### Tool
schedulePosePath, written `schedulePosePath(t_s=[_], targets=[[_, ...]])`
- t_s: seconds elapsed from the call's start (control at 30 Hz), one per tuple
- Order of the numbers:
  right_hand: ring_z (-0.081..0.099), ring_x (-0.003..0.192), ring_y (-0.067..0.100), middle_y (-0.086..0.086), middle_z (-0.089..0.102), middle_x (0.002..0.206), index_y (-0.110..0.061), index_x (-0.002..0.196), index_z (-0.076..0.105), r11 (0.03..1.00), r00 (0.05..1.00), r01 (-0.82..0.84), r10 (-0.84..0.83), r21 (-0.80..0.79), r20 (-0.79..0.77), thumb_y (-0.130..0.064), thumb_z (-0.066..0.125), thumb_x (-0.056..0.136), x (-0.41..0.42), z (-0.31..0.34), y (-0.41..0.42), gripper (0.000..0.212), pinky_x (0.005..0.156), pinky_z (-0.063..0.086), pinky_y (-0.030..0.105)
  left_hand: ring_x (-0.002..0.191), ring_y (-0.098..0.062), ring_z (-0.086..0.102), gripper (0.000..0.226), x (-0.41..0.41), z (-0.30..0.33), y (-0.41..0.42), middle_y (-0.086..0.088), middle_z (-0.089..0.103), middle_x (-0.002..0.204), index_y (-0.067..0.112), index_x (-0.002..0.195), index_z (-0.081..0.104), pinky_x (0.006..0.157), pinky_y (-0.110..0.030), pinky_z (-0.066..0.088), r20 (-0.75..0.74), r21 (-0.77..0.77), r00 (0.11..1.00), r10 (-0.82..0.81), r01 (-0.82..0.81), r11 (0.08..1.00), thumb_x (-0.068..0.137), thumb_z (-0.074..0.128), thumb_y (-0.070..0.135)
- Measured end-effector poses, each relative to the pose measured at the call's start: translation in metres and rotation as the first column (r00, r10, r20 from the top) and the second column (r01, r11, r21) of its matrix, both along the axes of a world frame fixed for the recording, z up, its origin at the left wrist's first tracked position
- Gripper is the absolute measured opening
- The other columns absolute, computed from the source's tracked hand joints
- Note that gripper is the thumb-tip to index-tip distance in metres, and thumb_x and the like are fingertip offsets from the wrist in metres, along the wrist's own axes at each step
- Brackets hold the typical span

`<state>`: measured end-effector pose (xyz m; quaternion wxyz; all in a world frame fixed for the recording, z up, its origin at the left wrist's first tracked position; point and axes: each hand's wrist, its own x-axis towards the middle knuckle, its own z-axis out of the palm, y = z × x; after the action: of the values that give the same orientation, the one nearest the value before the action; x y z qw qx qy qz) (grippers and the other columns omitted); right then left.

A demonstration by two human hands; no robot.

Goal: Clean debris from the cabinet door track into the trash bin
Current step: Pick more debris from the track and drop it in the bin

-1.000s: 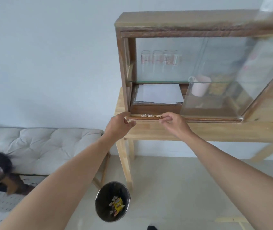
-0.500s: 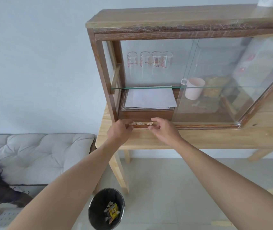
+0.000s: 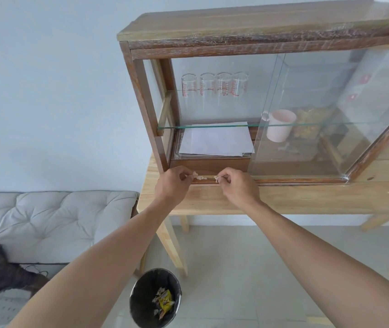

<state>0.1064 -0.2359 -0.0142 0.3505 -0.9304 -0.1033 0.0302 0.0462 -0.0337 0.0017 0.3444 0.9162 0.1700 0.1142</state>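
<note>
Trash bin (image 3: 155,298): stood on the pale floor nearest the camera, below and between the two forearms, black inside, with a yellow wrapper (image 3: 165,300) and pale scraps at its bottom.
Left hand (image 3: 173,185): reached to the left end of the cabinet's front edge, fingers curled, thumb and forefinger pinched on a pale scrap.
Right hand (image 3: 237,185): just beside the left hand, fingers curled likewise, its tips closed on another pale scrap.
Debris (image 3: 200,177): small pale crumbs lay in the door track (image 3: 283,180) between the two hands, at the open left part of the cabinet.
Table (image 3: 307,197): light wood, carrying the cabinet; its legs stood on the floor behind the bin.
Cabinet (image 3: 236,27): dark wooden frame with a lighter top, its glass door (image 3: 307,114) slid to the right half.
Inside, lower level: a stack of white paper (image 3: 216,140) at the left; a pink mug (image 3: 279,125) behind the glass door.
Inside, glass shelf (image 3: 212,126): four clear beakers (image 3: 214,85) with red markings in a row at the back.
Far left: a pale tufted cushion bench (image 3: 53,218) against the wall.
</note>
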Motion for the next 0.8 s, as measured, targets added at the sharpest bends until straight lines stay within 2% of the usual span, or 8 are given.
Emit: schedulePosePath(t_s=[0.1, 0.23, 0.3, 0.37, 0.5, 0.63, 0.8], targets=[[0.069, 0.067, 0.014, -0.010, 0.074, 0.069, -0.034, 0.097, 0.074, 1.000, 1.000, 0.011, -0.011, -0.004, -0.002, -0.039, 0.064, 0.100, 0.000, 0.000, -0.001, 0.012, 0.053, 0.037, 0.026, 0.085, -0.018, 0.068, 0.009, 0.005, 0.003, -0.008, 0.011, 0.073, 0.083, 0.032, 0.100, 0.081, 0.069, -0.035, 0.058, 0.007, 0.024, 0.999, -0.045, 0.045, 0.999, 0.099, 0.072, 0.032], [0.067, 0.068, 0.017, -0.011, 0.068, 0.066, -0.032, 0.100, 0.074, 1.000, 1.000, -0.002, 0.002, 0.004, -0.012, -0.043, 0.065, 0.100, 0.000, -0.002, -0.004, 0.014, 0.054, 0.034, 0.028, 0.081, -0.020, 0.065, 0.012, 0.011, 0.001, -0.019, 0.014, 0.065, 0.075, 0.034, 0.102, 0.082, 0.063, -0.031, 0.047, -0.033, 0.081, 0.998, -0.051, 0.054, 0.995, 0.098, 0.072, 0.038], [0.067, 0.070, 0.018, -0.011, 0.068, 0.066, -0.030, 0.099, 0.073, 1.000, 1.000, 0.000, 0.000, 0.004, -0.012, -0.044, 0.065, 0.100, 0.001, -0.002, -0.005, 0.016, 0.055, 0.035, 0.029, 0.082, -0.022, 0.067, 0.013, 0.013, -0.001, -0.021, 0.013, 0.067, 0.076, 0.033, 0.103, 0.081, 0.063, -0.032, 0.050, -0.048, 0.092, 0.998, -0.047, 0.052, 0.994, 0.099, 0.071, 0.040], [0.068, 0.070, 0.018, -0.009, 0.070, 0.066, -0.029, 0.099, 0.073, 1.000, 1.000, -0.005, 0.005, 0.009, -0.015, -0.043, 0.065, 0.100, 0.000, -0.001, -0.005, 0.016, 0.056, 0.037, 0.031, 0.084, -0.023, 0.069, 0.012, 0.016, -0.002, -0.021, 0.010, 0.070, 0.080, 0.033, 0.102, 0.080, 0.066, -0.034, 0.055, -0.067, 0.085, 0.997, -0.041, 0.047, 0.995, 0.099, 0.071, 0.039], [0.071, 0.072, 0.018, -0.007, 0.073, 0.068, -0.029, 0.100, 0.070, 0.999, 1.000, -0.021, 0.022, 0.035, -0.020, -0.043, 0.063, 0.100, -0.006, 0.000, -0.003, 0.015, 0.064, 0.050, 0.035, 0.086, -0.024, 0.069, 0.010, 0.019, 0.002, -0.020, 0.008, 0.075, 0.086, 0.033, 0.097, 0.078, 0.072, -0.038, 0.060, -0.077, 0.084, 0.996, -0.044, 0.050, 0.995, 0.098, 0.069, 0.036], [0.069, 0.073, 0.017, -0.010, 0.071, 0.073, -0.031, 0.100, 0.070, 0.995, 0.999, -0.024, 0.028, 0.097, -0.040, -0.041, 0.064, 0.099, -0.020, -0.001, 0.001, 0.012, 0.066, 0.050, 0.036, 0.084, -0.020, 0.067, 0.009, 0.007, 0.001, -0.011, 0.012, 0.071, 0.081, 0.032, 0.097, 0.079, 0.064, -0.033, 0.052, -0.027, 0.066, 0.999, -0.038, 0.039, 0.997, 0.099, 0.070, 0.032], [0.073, 0.087, 0.018, -0.011, 0.075, 0.090, -0.032, 0.101, 0.073, 0.988, 0.999, 0.020, -0.012, 0.150, -0.052, -0.041, 0.067, 0.098, -0.036, 0.005, 0.012, 0.012, 0.077, 0.059, 0.040, 0.078, -0.020, 0.066, 0.008, -0.014, 0.001, 0.003, 0.016, 0.066, 0.072, 0.035, 0.092, 0.078, 0.060, -0.030, 0.047, 0.001, 0.040, 1.000, -0.021, 0.021, 0.999, 0.097, 0.072, 0.036]])
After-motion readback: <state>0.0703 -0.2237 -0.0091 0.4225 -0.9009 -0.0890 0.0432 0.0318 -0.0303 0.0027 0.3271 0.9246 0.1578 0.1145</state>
